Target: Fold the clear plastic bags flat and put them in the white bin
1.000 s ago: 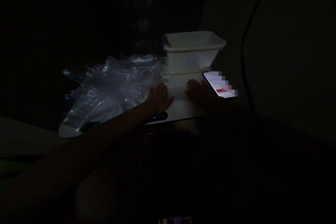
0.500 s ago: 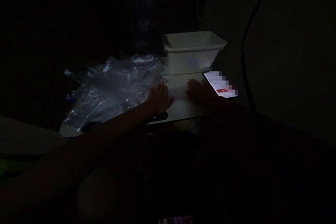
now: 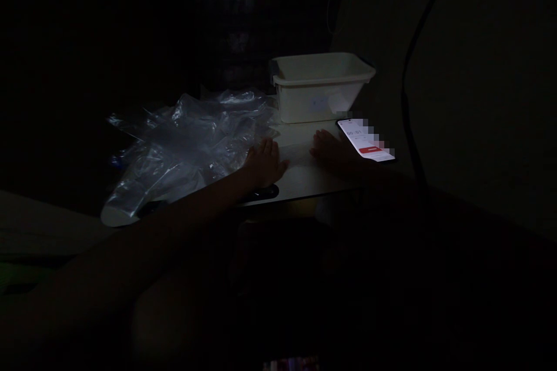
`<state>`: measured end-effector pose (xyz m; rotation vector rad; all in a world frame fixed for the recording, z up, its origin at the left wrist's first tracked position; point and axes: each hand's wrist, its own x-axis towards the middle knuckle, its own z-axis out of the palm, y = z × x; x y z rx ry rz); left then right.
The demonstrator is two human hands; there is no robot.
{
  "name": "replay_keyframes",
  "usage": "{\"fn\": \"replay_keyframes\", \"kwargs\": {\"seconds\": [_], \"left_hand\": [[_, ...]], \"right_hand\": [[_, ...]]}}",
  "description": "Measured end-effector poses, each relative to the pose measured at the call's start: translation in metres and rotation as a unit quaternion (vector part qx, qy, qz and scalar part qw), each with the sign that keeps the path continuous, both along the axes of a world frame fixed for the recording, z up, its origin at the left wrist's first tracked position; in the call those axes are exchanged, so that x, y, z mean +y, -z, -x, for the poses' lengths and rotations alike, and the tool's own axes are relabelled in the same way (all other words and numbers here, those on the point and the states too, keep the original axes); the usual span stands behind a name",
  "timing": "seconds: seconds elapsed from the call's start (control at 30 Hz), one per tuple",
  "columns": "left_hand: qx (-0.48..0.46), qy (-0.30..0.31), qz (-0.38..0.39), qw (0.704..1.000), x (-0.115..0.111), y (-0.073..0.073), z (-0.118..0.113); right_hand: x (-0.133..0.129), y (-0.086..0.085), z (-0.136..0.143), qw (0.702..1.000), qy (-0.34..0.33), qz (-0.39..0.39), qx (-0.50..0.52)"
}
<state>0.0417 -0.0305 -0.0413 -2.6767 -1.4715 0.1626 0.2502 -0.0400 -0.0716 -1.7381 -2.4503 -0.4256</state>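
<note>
My left hand [image 3: 264,162] lies flat on the white tabletop [image 3: 300,177], fingers stretched out and the thumb apart. It touches or nearly touches the right edge of a heap of clear plastic bags [image 3: 187,139]. My right hand [image 3: 328,146] rests palm down further right, its fingers extended and nothing visible in them. Beside it, a lit phone [image 3: 363,140] shows a timer and a red button. Just below my left hand is a black object [image 3: 263,193] at the table's front edge; its kind is hard to make out.
A white plastic tub [image 3: 322,87] with dark handles stands at the back of the table. On the right a dark cable [image 3: 404,87] hangs against the wall. The room is very dark, so much around the table is hidden.
My right hand has shifted very slightly to the right. My left hand, the bags and the tub stay in place.
</note>
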Motion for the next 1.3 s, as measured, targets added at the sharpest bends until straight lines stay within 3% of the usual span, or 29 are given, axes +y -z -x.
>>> {"fn": "replay_keyframes", "kwargs": {"seconds": [0.23, 0.73, 0.97, 1.1, 1.3], "left_hand": [[-0.004, 0.005, -0.008, 1.0, 0.0, 0.002, 0.0], [0.009, 0.003, 0.0, 1.0, 0.0, 0.0, 0.001], [-0.001, 0.011, -0.015, 1.0, 0.0, 0.0, 0.002], [-0.007, 0.021, -0.029, 0.999, 0.0, 0.002, 0.004], [-0.008, 0.053, -0.06, 0.997, 0.0, 0.002, 0.007]], "right_hand": [[0.0, -0.001, -0.001, 1.0, -0.012, -0.024, -0.013], [-0.01, -0.01, -0.009, 0.998, 0.034, -0.048, -0.036], [-0.003, -0.023, -0.027, 0.99, 0.095, -0.098, 0.018], [-0.001, -0.034, -0.022, 0.988, 0.126, -0.074, 0.043], [0.005, -0.036, -0.004, 0.995, 0.094, -0.01, 0.016]]}}
